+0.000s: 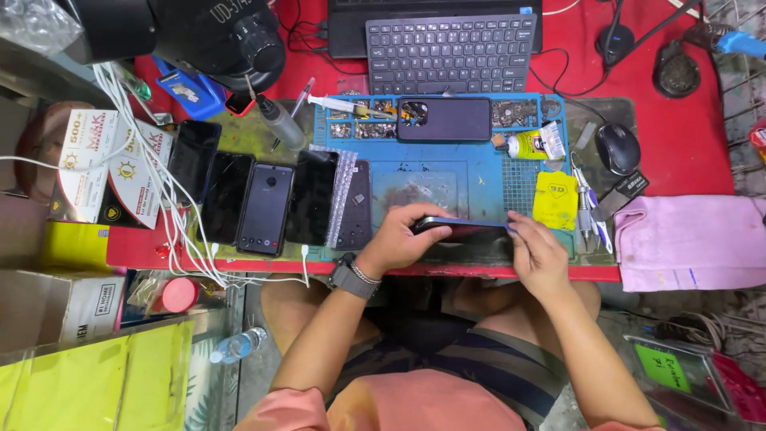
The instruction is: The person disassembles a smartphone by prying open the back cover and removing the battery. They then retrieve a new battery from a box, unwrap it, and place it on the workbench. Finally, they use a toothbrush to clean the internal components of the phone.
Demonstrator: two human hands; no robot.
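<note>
Dark phone (459,226) lying long from 9 to 3 o'clock, left hand (396,239) gripping its 9 end, right hand (536,254) pinching its 3 end.

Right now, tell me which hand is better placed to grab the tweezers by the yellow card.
Right. The right hand grips the phone's end just below the tweezers; the left hand holds the far end.

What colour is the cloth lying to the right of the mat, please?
The cloth is pink, seen best in the head view.
</note>
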